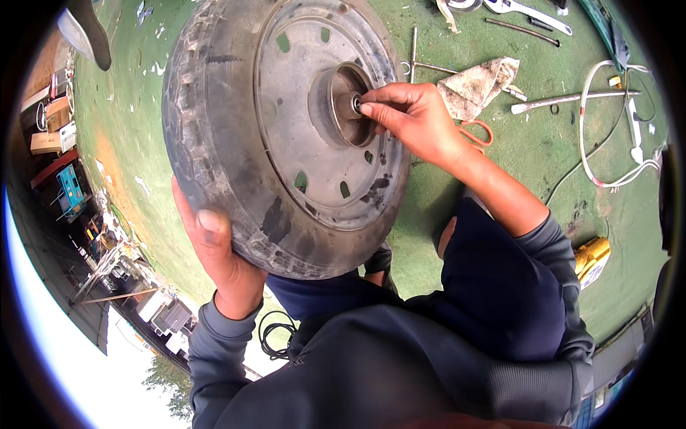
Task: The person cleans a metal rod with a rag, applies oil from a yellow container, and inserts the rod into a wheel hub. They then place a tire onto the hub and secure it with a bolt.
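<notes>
A wheel with a worn black tyre (204,136) and a grey steel rim (289,121) stands tilted in front of me. Its lower left side is gripped by my left hand (225,254), thumb on the tread edge and the other fingers mostly hidden behind. My right hand (421,121) reaches into the round hub (321,107). There, thumb and forefinger pinch a small shiny metal ring (356,104), bearing-like, at the hub's centre. Whether the ring is fully seated cannot be seen.
Right of the wheel, a dirty rag (479,86), orange-handled scissors (476,136), a T-handle wrench (414,53) and an adjustable wrench (536,14) lie on the green floor (421,247). A white hose (584,129) loops farther right, near a yellow object (592,259). Boxes (53,129) stand far left.
</notes>
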Demonstrator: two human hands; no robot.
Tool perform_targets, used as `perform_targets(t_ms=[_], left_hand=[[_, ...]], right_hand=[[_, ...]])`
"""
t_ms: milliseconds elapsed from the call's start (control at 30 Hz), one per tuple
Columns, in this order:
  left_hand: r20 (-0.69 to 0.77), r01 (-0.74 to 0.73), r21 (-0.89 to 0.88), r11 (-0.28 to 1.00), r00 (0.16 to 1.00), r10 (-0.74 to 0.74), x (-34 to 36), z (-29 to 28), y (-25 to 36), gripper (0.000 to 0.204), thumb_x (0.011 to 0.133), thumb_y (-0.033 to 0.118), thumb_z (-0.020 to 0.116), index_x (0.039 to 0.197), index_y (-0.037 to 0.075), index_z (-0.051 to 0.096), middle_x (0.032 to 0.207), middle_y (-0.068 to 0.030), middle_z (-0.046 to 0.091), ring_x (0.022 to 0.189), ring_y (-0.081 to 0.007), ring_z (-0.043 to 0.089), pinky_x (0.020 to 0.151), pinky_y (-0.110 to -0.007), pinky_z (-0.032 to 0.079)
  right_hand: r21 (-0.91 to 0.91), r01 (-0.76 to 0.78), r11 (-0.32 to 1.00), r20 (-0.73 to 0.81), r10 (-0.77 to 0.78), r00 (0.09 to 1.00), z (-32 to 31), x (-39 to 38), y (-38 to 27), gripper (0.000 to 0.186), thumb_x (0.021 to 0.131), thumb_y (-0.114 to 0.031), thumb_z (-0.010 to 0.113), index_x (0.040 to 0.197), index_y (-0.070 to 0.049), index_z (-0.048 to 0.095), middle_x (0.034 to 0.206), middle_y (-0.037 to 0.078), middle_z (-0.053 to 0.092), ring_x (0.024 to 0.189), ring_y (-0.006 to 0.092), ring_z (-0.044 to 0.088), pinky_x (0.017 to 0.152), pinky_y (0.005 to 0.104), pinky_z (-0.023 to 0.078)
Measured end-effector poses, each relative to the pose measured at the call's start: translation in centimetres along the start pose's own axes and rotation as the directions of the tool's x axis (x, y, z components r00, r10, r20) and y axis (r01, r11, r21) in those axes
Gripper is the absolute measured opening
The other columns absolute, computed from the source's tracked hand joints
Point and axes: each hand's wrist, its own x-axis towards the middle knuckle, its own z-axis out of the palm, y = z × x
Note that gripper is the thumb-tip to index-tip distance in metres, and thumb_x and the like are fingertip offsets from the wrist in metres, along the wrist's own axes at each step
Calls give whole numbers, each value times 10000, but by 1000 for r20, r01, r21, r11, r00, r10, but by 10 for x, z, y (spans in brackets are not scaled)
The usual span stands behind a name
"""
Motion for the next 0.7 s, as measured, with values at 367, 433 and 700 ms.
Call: perform_targets(t_ms=[367, 433, 700], left_hand=[[131, -57, -242, 969, 987, 91, 1, 29, 16, 722, 919, 247, 731, 1432, -46, 316, 1286, -137, 524, 1143, -173, 533, 994, -329, 444], [179, -70, -337, 939, 974, 137, -4, 32, 17, 735, 919, 193, 728, 1450, -52, 282, 1301, -146, 525, 1142, -174, 548, 1001, -333, 451], [23, -446, -159, 881, 890, 455, -24, 70, -13, 914, 837, 266, 739, 1476, -148, 233, 1359, -359, 431, 1191, -492, 486, 1037, -516, 392]], right_hand=[[-550, -19, 835, 25, 39, 999, -2, -62, -155, 690, 1026, -530, 485, 1425, 33, 482, 1267, 158, 648, 1144, 222, 639, 902, 343, 522], [-564, -69, 823, 52, 118, 992, 21, -69, -188, 836, 995, -638, 442, 1487, 36, 395, 1408, 192, 545, 1284, 274, 555, 1004, 376, 474], [-526, 21, 850, 2, -23, 1000, 102, -84, -194, 801, 936, -365, 679, 1499, 48, 285, 1402, 192, 489, 1294, 260, 482, 1103, 387, 381]])
